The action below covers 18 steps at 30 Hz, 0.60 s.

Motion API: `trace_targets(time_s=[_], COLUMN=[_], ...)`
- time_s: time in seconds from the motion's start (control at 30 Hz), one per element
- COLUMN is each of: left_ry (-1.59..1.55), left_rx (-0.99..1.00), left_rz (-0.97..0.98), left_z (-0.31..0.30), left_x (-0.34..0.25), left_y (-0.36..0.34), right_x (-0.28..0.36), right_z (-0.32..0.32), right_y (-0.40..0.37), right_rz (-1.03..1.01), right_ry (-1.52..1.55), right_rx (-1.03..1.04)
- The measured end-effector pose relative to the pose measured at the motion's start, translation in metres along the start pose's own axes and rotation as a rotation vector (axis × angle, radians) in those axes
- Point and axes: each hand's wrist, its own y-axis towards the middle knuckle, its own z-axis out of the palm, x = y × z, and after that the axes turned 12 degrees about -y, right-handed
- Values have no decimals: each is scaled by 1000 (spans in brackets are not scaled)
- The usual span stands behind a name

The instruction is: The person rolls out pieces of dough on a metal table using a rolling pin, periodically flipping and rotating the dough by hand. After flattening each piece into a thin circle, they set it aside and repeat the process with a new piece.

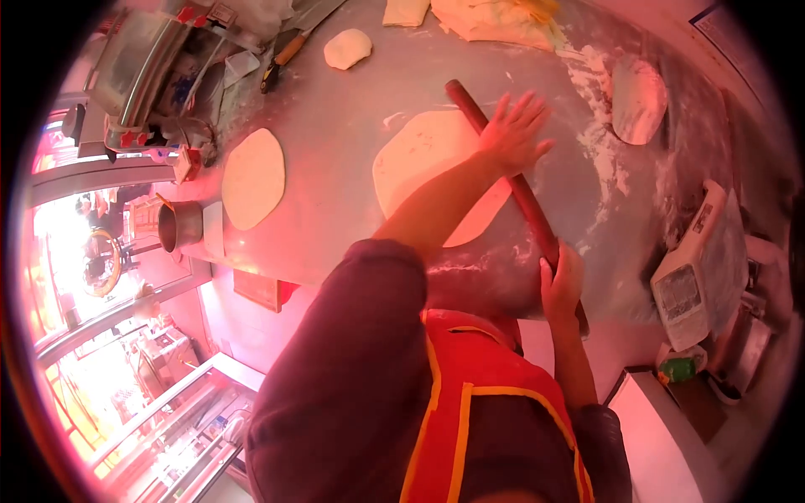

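Rolling pin, likely stiff, suits a hold near each end: right hand clasps it, left hand lies splayed across it.

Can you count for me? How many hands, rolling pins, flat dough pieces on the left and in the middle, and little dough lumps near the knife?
Hands: 2, the left hand and right hand
Rolling pin: 1
Flat dough pieces: 2, left piece and middle piece
Little dough lump: 1
Total: 6
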Motion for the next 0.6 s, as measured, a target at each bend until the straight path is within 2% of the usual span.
trace_targets(time_s=[0.07,0.13,0.17,0.23,0.27,0.3,0.37,0.43,0.47,0.57,0.6], left_ry=[-52,-23,-4,-133,-180,-85,100,-35,-108,-251,-230], left_rx=[-91,-166,-199,-436,-396,-376,-326,-180,-105,54,68], left_rz=[13,-140,-219,-340,-513,-644,-898,-1054,-1122,-1088,-1018], left_z=[13,2,-12,-41,-78,-105,-139,-149,-156,-160,-157], left_x=[-8,-13,-12,35,49,69,86,82,77,85,87], left_y=[33,35,27,-25,-56,-90,-140,-149,-148,-146,-146], right_x=[-16,-34,-41,-62,-70,-73,-77,-70,-57,-8,5], right_z=[0,2,3,4,3,-1,-4,-3,-7,-5,5], right_y=[17,26,28,32,34,38,47,61,69,86,87], right_rz=[74,123,148,191,209,228,103,-32,-79,-164,-164], right_ry=[-43,-5,19,26,26,1,-30,-40,-14,90,149], right_rx=[87,84,89,85,86,75,-44,-180,-182,-159,-123])
